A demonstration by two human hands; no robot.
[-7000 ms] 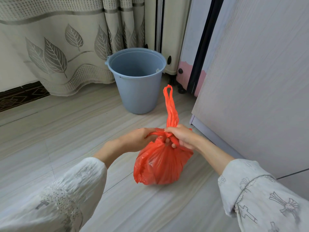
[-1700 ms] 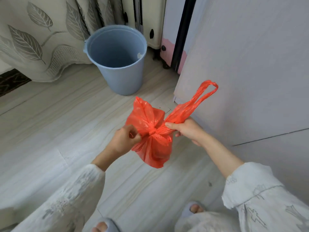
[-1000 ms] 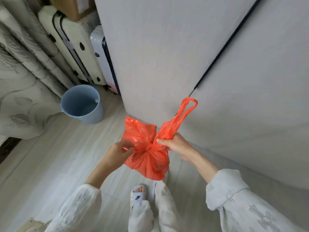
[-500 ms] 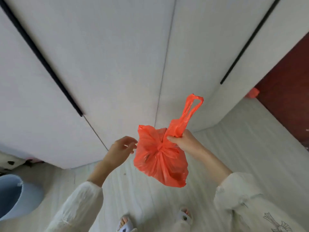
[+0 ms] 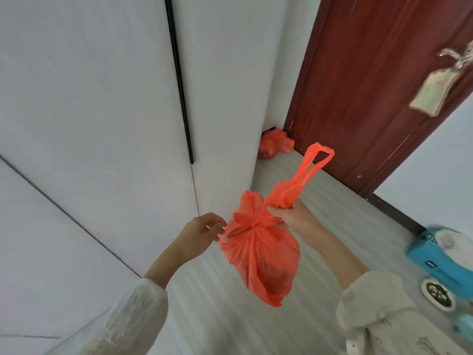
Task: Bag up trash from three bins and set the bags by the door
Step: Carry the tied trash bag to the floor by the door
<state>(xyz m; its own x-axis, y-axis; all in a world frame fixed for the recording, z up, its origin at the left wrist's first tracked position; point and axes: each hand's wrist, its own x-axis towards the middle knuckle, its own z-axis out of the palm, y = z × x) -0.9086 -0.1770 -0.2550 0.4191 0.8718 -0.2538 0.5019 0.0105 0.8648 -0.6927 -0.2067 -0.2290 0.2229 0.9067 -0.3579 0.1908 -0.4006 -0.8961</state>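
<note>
A tied orange trash bag (image 5: 261, 252) hangs in the air in front of me. My right hand (image 5: 294, 217) grips it just above the knot, and one loop handle sticks up past the fist. My left hand (image 5: 202, 230) is beside the bag with fingers apart; its fingertips are at the bag's left edge and hold nothing. Another orange bag (image 5: 275, 146) lies on the floor in the corner next to the dark red door (image 5: 371, 85).
White wardrobe panels (image 5: 102, 111) fill the left side. A tag hangs from the door handle (image 5: 435, 90). A blue box (image 5: 440, 260) and a round floor drain (image 5: 437, 293) are at the right. Pale wood floor runs toward the door.
The view has swung right from the blue bin to the door. My left hand has let go of the bag, which my right hand alone now carries. The second bag has come into sight.
</note>
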